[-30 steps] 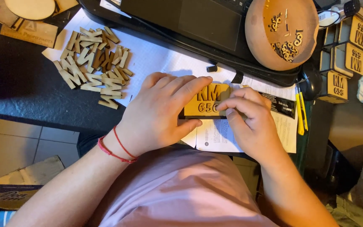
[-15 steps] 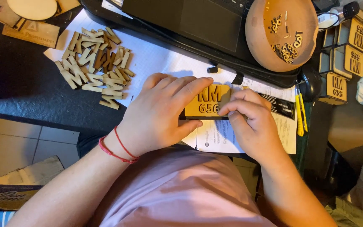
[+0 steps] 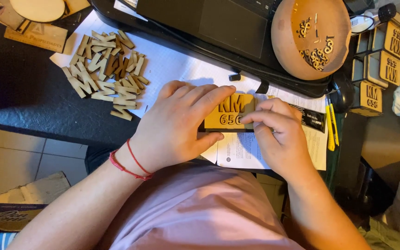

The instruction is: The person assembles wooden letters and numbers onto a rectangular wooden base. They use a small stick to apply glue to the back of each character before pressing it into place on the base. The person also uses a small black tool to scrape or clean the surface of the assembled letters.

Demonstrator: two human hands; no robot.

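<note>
Head view: the left hand point(image 3: 174, 127) lies over the left end of a small wooden plaque point(image 3: 228, 112) with raised letters and digits. Its fingers point(image 3: 211, 98) stretch along the plaque's far edge, and the thumb presses its near edge, so the hand grips the plaque. The right hand point(image 3: 281, 136) meets the plaque's right end. Its fingers point(image 3: 262, 118) are pinched close together at the lower right corner, by the last digit; whether a small piece sits between them I cannot tell. The plaque rests on white papers point(image 3: 241, 150) spread on the bench point(image 3: 19, 92), near the middle of the scene and just near of a black laptop point(image 3: 218, 23).

To the left, well apart from the hands, a heap of wooden letters point(image 3: 105, 71) lies on the papers. Far left, a round wooden disc point(image 3: 38, 8) and flat wooden boards point(image 3: 35, 37) sit on the dark bench. Far right of the laptop, a brown bowl point(image 3: 288, 41) holds small wooden digits point(image 3: 318, 53). Right of the bowl stand several finished plaques point(image 3: 378, 69) in a cluster. A black tube point(image 3: 311, 118) and a yellow pen point(image 3: 332, 127) lie just right of the right hand. A red string point(image 3: 128, 166) circles the left wrist. The person's pink shirt point(image 3: 200, 213) fills the near side.
</note>
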